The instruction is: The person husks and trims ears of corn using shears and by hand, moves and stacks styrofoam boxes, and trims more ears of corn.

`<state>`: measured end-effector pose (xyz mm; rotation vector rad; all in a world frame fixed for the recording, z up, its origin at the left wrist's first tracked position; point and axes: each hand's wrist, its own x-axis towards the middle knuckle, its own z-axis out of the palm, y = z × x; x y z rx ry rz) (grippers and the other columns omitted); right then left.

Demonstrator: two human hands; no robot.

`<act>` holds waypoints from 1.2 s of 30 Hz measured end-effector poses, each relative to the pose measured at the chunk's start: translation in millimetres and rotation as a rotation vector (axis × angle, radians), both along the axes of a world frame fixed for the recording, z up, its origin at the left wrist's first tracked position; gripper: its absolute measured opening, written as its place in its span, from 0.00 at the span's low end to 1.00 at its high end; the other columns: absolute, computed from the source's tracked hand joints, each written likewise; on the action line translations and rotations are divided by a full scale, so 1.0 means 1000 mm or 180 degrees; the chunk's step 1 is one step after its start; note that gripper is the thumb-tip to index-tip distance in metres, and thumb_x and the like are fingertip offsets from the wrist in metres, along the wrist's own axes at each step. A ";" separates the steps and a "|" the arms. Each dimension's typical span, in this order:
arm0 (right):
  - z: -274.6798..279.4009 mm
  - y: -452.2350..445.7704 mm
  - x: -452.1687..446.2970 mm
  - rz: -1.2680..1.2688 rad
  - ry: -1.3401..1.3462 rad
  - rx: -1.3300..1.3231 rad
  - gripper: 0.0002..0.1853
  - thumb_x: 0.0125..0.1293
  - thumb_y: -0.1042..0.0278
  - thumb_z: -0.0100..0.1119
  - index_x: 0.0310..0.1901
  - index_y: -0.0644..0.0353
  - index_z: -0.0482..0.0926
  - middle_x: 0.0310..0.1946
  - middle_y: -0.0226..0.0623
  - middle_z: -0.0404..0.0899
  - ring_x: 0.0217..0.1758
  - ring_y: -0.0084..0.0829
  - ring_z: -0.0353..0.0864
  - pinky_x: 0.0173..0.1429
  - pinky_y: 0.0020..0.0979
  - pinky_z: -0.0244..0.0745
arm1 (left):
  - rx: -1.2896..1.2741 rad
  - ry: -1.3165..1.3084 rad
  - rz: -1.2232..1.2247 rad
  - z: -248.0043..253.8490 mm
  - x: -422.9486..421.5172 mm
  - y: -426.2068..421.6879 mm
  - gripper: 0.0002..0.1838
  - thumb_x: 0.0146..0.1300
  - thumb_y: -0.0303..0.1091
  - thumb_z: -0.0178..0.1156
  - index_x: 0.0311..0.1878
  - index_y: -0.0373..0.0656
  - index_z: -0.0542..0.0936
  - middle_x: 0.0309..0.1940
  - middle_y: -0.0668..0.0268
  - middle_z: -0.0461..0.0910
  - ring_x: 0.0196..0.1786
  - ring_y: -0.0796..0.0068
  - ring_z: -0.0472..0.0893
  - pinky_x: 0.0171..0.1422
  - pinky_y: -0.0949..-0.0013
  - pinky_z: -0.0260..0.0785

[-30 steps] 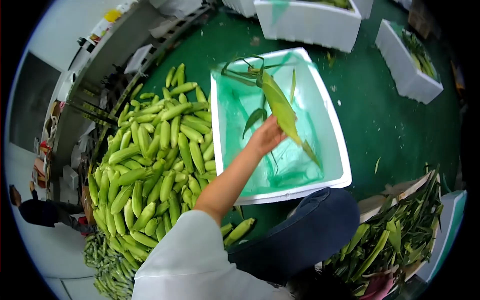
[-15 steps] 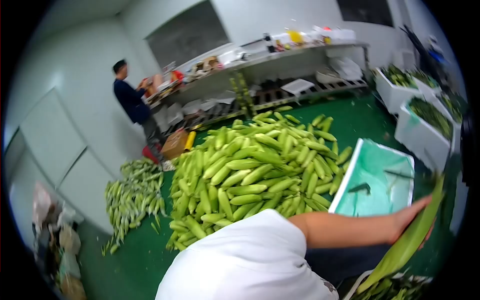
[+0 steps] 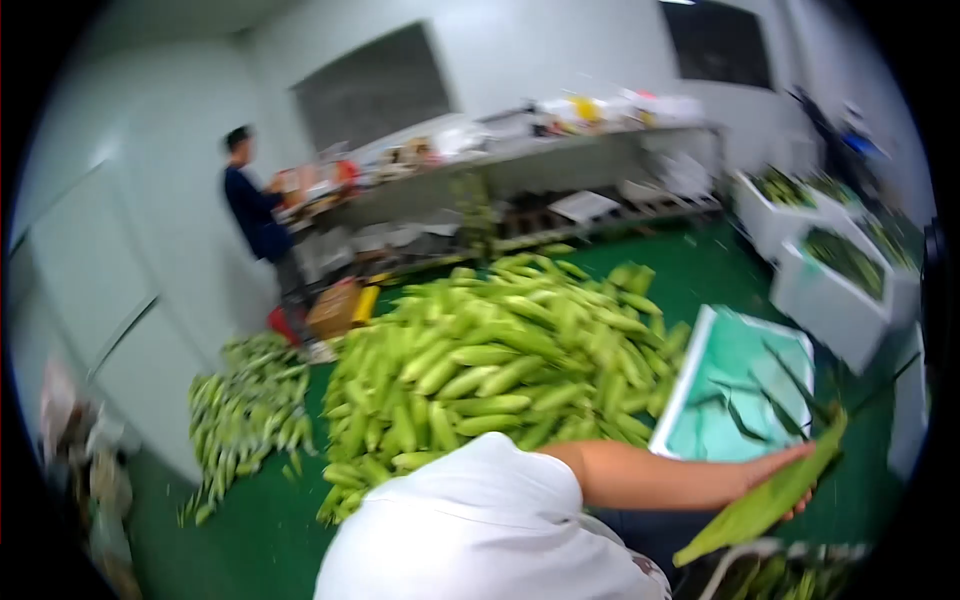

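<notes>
One green corn ear is in the left hand, near the lined white box. Its fingers are clamped around the ear, and its tip points down and left. Beside the box lies the big corn heap; farther left, the smaller heap. Behind, one person stands at the worktop.

a produce packing room, with heaped corn, foam boxes and a long workbench.
</notes>
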<state>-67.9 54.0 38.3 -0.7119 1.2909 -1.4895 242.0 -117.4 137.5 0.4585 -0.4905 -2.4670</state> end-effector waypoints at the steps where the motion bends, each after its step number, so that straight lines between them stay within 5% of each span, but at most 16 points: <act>1: -0.023 0.014 -0.024 -0.0136 -0.0389 -0.0099 0.28 0.76 0.54 0.46 0.71 0.61 0.67 0.68 0.41 0.71 0.72 0.38 0.68 0.74 0.41 0.60 | 0.0045 -0.0060 -0.0072 -0.013 -0.018 -0.006 0.34 0.63 0.69 0.58 0.47 0.42 0.78 0.32 0.58 0.82 0.31 0.60 0.84 0.35 0.57 0.80; 2: -0.050 0.023 -0.050 -0.0170 -0.0839 -0.0259 0.28 0.76 0.54 0.46 0.71 0.61 0.67 0.68 0.41 0.71 0.73 0.38 0.67 0.75 0.41 0.59 | -0.0069 -0.0385 -0.0058 0.016 -0.020 0.011 0.33 0.63 0.67 0.59 0.49 0.42 0.77 0.35 0.57 0.83 0.33 0.58 0.84 0.36 0.54 0.80; 3: -0.063 0.049 -0.066 -0.0295 -0.0999 -0.0372 0.28 0.76 0.54 0.46 0.71 0.61 0.66 0.69 0.41 0.70 0.73 0.38 0.66 0.75 0.42 0.58 | -0.0181 -0.0396 -0.0411 -0.018 -0.046 -0.008 0.33 0.64 0.66 0.59 0.51 0.41 0.77 0.40 0.56 0.83 0.36 0.57 0.84 0.39 0.51 0.80; 4: -0.021 0.055 -0.025 -0.0481 0.1082 -0.0336 0.32 0.73 0.53 0.47 0.73 0.64 0.63 0.72 0.46 0.65 0.78 0.38 0.59 0.75 0.43 0.60 | -0.0226 -0.0442 -0.0462 -0.008 -0.066 -0.001 0.35 0.64 0.66 0.58 0.53 0.40 0.77 0.42 0.56 0.83 0.39 0.57 0.84 0.43 0.51 0.79; 7: 0.088 0.069 0.023 -0.1129 0.1500 0.0081 0.35 0.59 0.60 0.67 0.67 0.61 0.67 0.56 0.36 0.75 0.58 0.31 0.73 0.63 0.35 0.69 | -0.0423 -0.1006 -0.1714 -0.023 -0.140 -0.015 0.35 0.64 0.67 0.58 0.54 0.40 0.77 0.42 0.57 0.83 0.41 0.61 0.85 0.46 0.53 0.79; 12: 0.069 0.096 -0.015 -0.1344 0.2594 0.0320 0.39 0.55 0.55 0.71 0.66 0.65 0.67 0.55 0.49 0.75 0.59 0.44 0.76 0.64 0.38 0.69 | -0.2308 -0.1274 -0.1704 -0.033 -0.253 0.022 0.26 0.70 0.49 0.62 0.60 0.40 0.70 0.43 0.59 0.81 0.40 0.68 0.84 0.44 0.65 0.79; 14: 0.070 0.098 -0.029 -0.1441 0.2748 0.0714 0.36 0.55 0.60 0.70 0.64 0.65 0.68 0.50 0.45 0.74 0.55 0.39 0.75 0.63 0.37 0.69 | -0.3391 -0.1388 -0.1664 -0.045 -0.281 0.032 0.29 0.69 0.44 0.65 0.65 0.37 0.67 0.46 0.60 0.80 0.40 0.74 0.81 0.45 0.68 0.76; 16: 0.060 0.094 -0.043 -0.1669 0.2797 0.1201 0.36 0.53 0.49 0.70 0.58 0.66 0.72 0.52 0.53 0.74 0.58 0.52 0.74 0.63 0.45 0.70 | -0.4435 -0.1482 -0.1672 -0.062 -0.296 0.029 0.33 0.65 0.46 0.68 0.65 0.35 0.69 0.52 0.57 0.80 0.49 0.68 0.81 0.55 0.66 0.73; 20: 0.054 0.094 -0.050 -0.1666 0.3723 0.2073 0.39 0.56 0.44 0.66 0.62 0.66 0.70 0.55 0.51 0.74 0.60 0.49 0.73 0.67 0.42 0.69 | -0.4843 -0.1944 -0.1897 -0.063 -0.307 0.042 0.35 0.62 0.43 0.71 0.66 0.33 0.68 0.51 0.53 0.81 0.53 0.64 0.81 0.61 0.65 0.71; 22: 0.017 0.096 -0.063 -0.1525 0.4148 0.1724 0.40 0.57 0.44 0.66 0.64 0.65 0.68 0.58 0.50 0.73 0.61 0.48 0.73 0.68 0.41 0.68 | -0.5201 -0.1786 -0.1890 -0.065 -0.310 0.043 0.36 0.59 0.41 0.72 0.66 0.34 0.69 0.54 0.52 0.81 0.56 0.64 0.82 0.60 0.65 0.72; 27: -0.010 0.096 -0.069 -0.1541 0.2879 0.1114 0.42 0.55 0.48 0.69 0.66 0.67 0.67 0.58 0.51 0.73 0.64 0.43 0.72 0.69 0.36 0.68 | -0.6297 -0.1504 -0.1460 -0.060 -0.312 0.039 0.37 0.49 0.23 0.71 0.66 0.42 0.72 0.53 0.56 0.82 0.55 0.62 0.82 0.61 0.65 0.72; 30: 0.026 0.102 -0.063 -0.1295 0.2311 0.0968 0.29 0.58 0.65 0.66 0.61 0.67 0.72 0.45 0.37 0.78 0.45 0.32 0.79 0.56 0.30 0.74 | -0.6229 -0.1427 -0.1679 -0.050 -0.313 0.024 0.35 0.47 0.26 0.70 0.64 0.42 0.74 0.53 0.55 0.82 0.55 0.58 0.82 0.61 0.64 0.73; 33: 0.032 0.093 -0.050 -0.1383 0.0290 0.0693 0.22 0.62 0.65 0.63 0.56 0.67 0.76 0.36 0.30 0.77 0.39 0.20 0.75 0.46 0.25 0.74 | -0.6221 -0.1590 -0.1941 -0.044 -0.306 0.010 0.35 0.48 0.28 0.71 0.64 0.41 0.75 0.53 0.55 0.82 0.53 0.63 0.83 0.60 0.66 0.73; 36: 0.031 0.083 -0.049 -0.0942 0.0405 0.0633 0.19 0.63 0.66 0.58 0.53 0.68 0.76 0.27 0.31 0.76 0.28 0.24 0.77 0.35 0.28 0.76 | -0.5892 -0.1707 -0.2419 -0.039 -0.299 -0.005 0.35 0.49 0.28 0.71 0.64 0.39 0.75 0.52 0.56 0.82 0.50 0.67 0.83 0.58 0.68 0.73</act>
